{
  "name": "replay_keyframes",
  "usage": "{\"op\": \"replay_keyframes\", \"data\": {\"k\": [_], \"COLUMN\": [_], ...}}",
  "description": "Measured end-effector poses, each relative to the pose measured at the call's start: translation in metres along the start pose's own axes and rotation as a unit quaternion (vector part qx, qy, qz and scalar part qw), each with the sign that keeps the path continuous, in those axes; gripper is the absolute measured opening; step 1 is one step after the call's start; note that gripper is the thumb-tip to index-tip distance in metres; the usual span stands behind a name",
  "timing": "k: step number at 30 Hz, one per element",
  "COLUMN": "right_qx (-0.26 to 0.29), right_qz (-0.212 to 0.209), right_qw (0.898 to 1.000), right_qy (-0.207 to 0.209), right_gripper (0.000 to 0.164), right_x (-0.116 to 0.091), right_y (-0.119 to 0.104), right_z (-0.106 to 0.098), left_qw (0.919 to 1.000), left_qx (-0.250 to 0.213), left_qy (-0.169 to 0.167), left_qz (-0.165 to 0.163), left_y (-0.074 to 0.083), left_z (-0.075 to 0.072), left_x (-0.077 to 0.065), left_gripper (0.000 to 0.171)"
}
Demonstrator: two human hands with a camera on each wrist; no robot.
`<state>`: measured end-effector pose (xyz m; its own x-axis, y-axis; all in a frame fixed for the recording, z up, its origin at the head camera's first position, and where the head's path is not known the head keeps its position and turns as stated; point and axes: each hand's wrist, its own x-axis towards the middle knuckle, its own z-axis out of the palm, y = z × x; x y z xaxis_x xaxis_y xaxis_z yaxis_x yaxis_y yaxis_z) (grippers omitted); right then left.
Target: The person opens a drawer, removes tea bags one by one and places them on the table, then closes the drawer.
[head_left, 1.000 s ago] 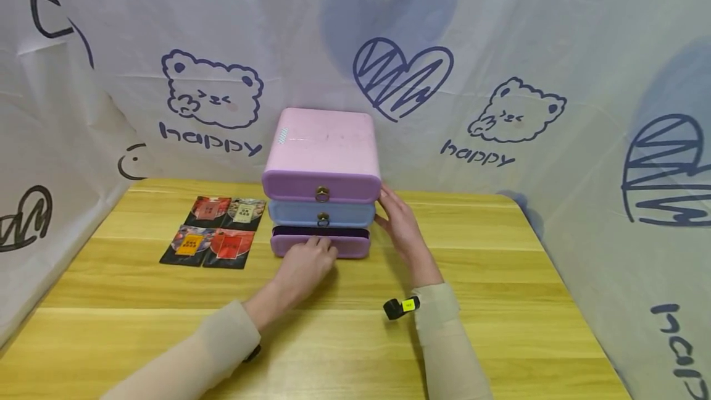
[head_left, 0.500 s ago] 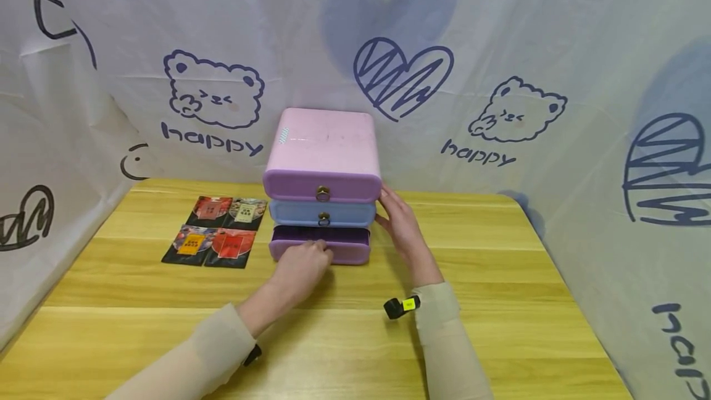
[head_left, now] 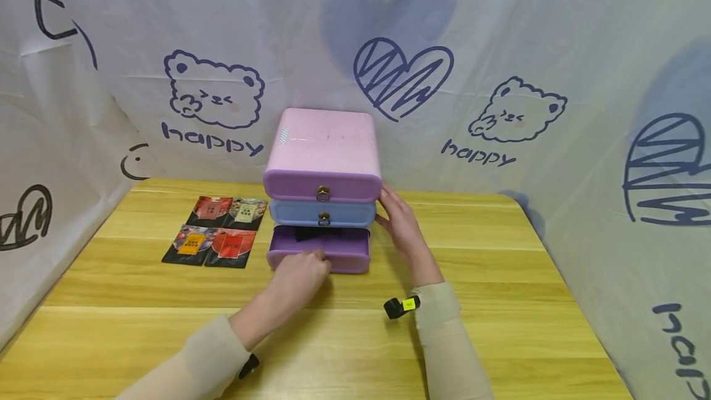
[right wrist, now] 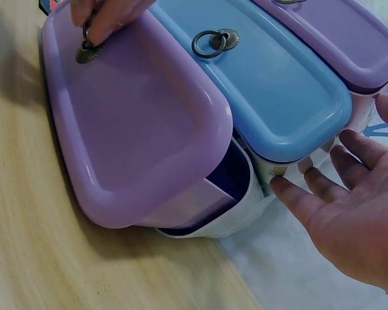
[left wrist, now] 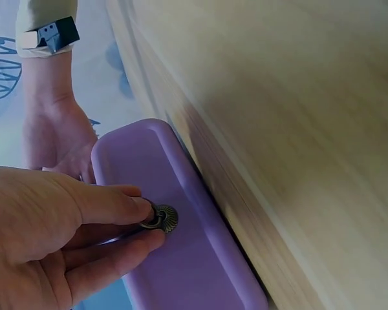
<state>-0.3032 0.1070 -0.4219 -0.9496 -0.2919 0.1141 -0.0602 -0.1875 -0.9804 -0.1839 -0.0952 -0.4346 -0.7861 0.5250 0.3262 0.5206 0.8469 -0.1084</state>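
Note:
A three-tier drawer cabinet (head_left: pixel 330 141) with a pink top stands against the back cloth. Its bottom purple drawer (head_left: pixel 350 262) is pulled partway out, and a dark flat item (head_left: pixel 311 234) shows inside, its kind unclear. My left hand (head_left: pixel 300 275) pinches that drawer's brass ring pull (left wrist: pixel 167 218) between thumb and fingers. With fingers extended, my right hand (right wrist: pixel 359 206) rests its fingertips against the cabinet's right side, beside the blue middle drawer (right wrist: pixel 271 84). The middle and top drawers are closed.
Left of the cabinet, several dark printed packets lie in two rows, among them a red packet (head_left: pixel 229 248) and a yellow-labelled packet (head_left: pixel 190 245). The wooden table (head_left: pixel 489 301) meets a white patterned cloth (head_left: pixel 311 29) behind and at both sides.
My left hand has drawn the bottom drawer farther out toward me, exposing more of its inside and the dark item. My right hand stays against the cabinet's side.

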Motion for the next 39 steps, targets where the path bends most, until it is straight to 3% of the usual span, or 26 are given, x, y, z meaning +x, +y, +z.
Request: {"op": "replay_keyframes", "data": {"k": [12, 24, 32, 39], "right_qx": [0.002, 0.002, -0.002, 0.004], "right_qz": [-0.001, -0.001, 0.002, 0.003], "right_qw": [1.000, 1.000, 1.000, 1.000], "right_qy": [0.006, 0.008, 0.007, 0.002], "right_gripper": [0.050, 0.050, 0.049, 0.050], "right_x": [-0.001, -0.002, -0.001, -0.001], "right_y": [0.001, 0.000, 0.001, 0.002], "right_z": [0.000, 0.000, 0.001, 0.000], "left_qw": [0.9972, 0.9975, 0.9967, 0.9961], "left_qx": [0.061, 0.028, 0.048, 0.050], "left_qy": [-0.013, -0.027, 0.000, -0.006], "left_qz": [0.042, 0.059, 0.066, 0.072], "left_y": [0.012, 0.020, 0.022, 0.026], "left_z": [-0.007, -0.015, -0.017, -0.023], "left_x": [-0.011, -0.022, -0.029, -0.035], "left_gripper": [0.015, 0.018, 0.019, 0.018]}}
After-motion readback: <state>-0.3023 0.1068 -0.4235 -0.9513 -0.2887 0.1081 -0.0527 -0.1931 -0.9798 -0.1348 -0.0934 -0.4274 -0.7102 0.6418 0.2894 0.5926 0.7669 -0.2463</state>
